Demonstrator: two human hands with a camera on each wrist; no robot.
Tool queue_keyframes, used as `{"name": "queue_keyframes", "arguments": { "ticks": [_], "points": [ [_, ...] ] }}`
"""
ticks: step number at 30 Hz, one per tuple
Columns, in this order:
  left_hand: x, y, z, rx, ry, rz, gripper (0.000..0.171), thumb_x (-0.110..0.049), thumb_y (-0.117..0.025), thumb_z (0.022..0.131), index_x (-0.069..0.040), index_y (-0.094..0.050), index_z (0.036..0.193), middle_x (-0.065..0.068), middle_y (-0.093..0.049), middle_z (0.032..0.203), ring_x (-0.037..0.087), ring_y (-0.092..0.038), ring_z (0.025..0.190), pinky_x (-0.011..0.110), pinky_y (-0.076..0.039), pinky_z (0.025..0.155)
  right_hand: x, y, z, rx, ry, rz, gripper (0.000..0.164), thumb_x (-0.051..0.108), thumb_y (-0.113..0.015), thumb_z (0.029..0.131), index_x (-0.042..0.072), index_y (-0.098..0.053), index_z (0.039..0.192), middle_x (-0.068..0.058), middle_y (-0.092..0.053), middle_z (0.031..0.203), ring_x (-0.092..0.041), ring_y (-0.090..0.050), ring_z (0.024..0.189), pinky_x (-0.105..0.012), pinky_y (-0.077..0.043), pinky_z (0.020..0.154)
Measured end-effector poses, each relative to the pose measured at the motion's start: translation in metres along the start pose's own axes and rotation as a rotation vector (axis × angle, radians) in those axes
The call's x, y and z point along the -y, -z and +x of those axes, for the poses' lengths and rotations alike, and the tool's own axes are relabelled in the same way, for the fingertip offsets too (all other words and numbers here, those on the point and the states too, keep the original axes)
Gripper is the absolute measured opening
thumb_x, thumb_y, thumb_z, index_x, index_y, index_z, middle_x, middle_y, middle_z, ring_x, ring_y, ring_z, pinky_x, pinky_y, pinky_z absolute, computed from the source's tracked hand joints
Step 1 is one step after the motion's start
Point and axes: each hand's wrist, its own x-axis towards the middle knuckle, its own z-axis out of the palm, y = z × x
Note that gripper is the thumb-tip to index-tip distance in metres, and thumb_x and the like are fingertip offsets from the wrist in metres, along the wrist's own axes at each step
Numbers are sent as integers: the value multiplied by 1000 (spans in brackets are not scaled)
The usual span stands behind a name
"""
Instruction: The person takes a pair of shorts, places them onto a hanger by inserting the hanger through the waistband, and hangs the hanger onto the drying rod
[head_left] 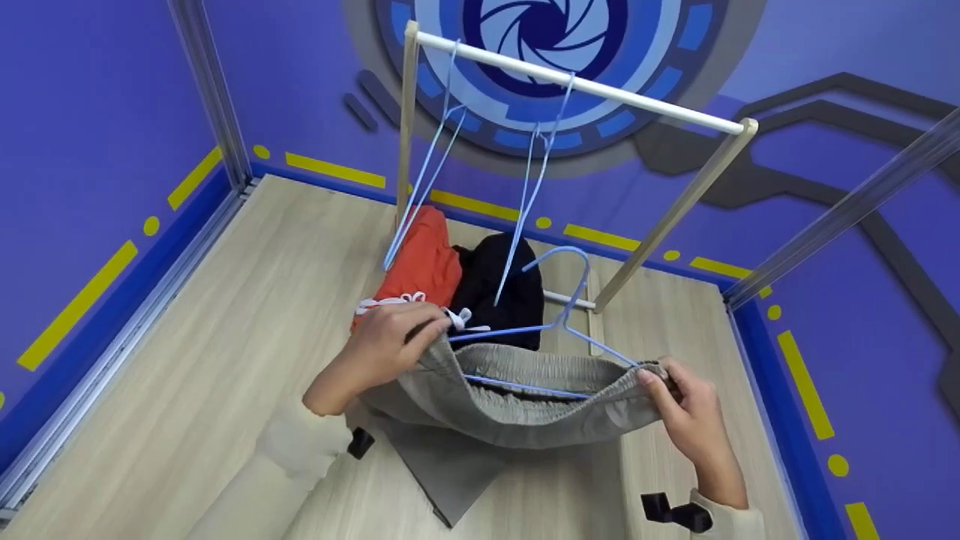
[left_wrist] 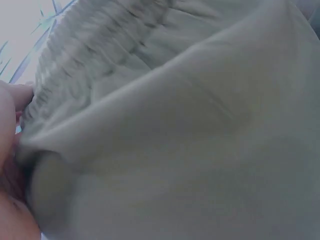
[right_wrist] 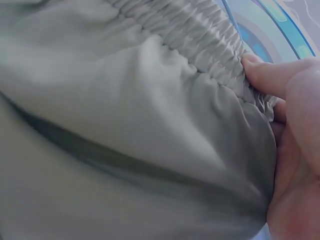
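A pair of grey-green shorts [head_left: 480, 442] with a gathered elastic waistband [right_wrist: 180, 35] hangs between my hands, its waist opening facing up. A light blue hanger [head_left: 574, 296] stands inside the opening, lower bar across it and hook upward, apart from the rail. My left hand [head_left: 386, 341] grips the left side of the waistband, thumb on top, close to the hanger's left end. On the right side, my right hand [head_left: 690, 409] pinches the waistband by the hanger's right end. The left wrist view is mostly filled by grey cloth [left_wrist: 200, 140], with that hand at its left edge.
A wooden rack with a white rail [head_left: 577, 79] stands behind the shorts, with several blue hangers [head_left: 424, 187] on the rail. Beneath it are an orange-red garment [head_left: 424, 259] with white cord and a black garment [head_left: 487, 277]. Blue walls [head_left: 97, 97] enclose the wood-look surface [head_left: 187, 360].
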Motion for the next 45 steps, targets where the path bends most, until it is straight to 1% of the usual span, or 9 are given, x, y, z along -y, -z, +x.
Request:
{"name": "queue_keyframes", "arguments": {
  "ticks": [3,6,13,18,23,28,33,39,45],
  "points": [
    [2,6,-1,4,6,-27,14,-27,-54,92,-19,-64,86,-8,-52,64,5,-49,63,23,-42,60,-6,2,0,-50,20,13,16,-6,-64,79,8,-57,75,8,-41,61,0,-36,51,-20,-28,45],
    [1,7,-2,65,26,-91,15,-34,-57,89,-21,-62,92,-9,-52,67,4,-47,63,20,-40,57,-8,3,0,-69,-8,-4,16,-4,-64,79,9,-57,74,9,-40,59,0,-35,50,-20,-29,45],
    [-4,5,-4,163,82,-97,55,-56,-67,72,-23,-55,113,-10,-54,77,3,-46,64,17,-38,53,-7,1,-2,-104,-36,-20,13,-6,-63,79,4,-57,74,7,-38,57,2,-32,49,-20,-26,43],
    [-4,2,-4,129,38,-63,42,-45,-68,77,-18,-57,107,-7,-44,61,3,-30,54,15,-25,50,-5,0,-2,-108,-59,-26,15,-5,-63,79,6,-56,72,8,-37,57,2,-31,49,-20,-25,43],
    [-5,2,-4,99,-6,-65,24,-36,-68,79,-15,-56,80,-7,-34,56,3,-27,52,15,-21,50,1,5,-2,25,-97,4,18,-2,-62,82,9,-52,71,8,-36,58,2,-32,49,-21,-27,43],
    [-7,2,-4,95,-25,-73,22,-33,-67,81,-15,-56,78,-6,-36,56,3,-32,51,15,-24,51,9,17,-6,219,-204,81,10,3,-64,82,9,-57,82,5,-43,66,-3,-40,57,-23,-34,48],
    [-9,0,-4,75,-78,-39,20,-33,-67,82,-15,-57,78,-6,-39,54,2,-33,50,15,-26,50,-5,26,-17,329,-299,68,21,12,-70,79,15,-61,97,5,-51,77,-5,-48,67,-24,-41,55],
    [-10,-3,-2,84,-109,-52,19,-32,-67,82,-16,-58,78,-7,-40,54,0,-34,50,13,-26,51,-14,28,-25,380,-376,53,10,19,-69,81,15,-60,83,8,-44,65,-3,-44,57,-21,-39,51],
    [-9,-6,-1,73,-140,-41,16,-31,-68,81,-16,-60,78,-9,-53,59,0,-45,52,13,-32,51,-17,30,-31,424,-300,139,21,10,-61,86,13,-51,67,11,-32,60,2,-34,52,-18,-32,47]
  ]
}}
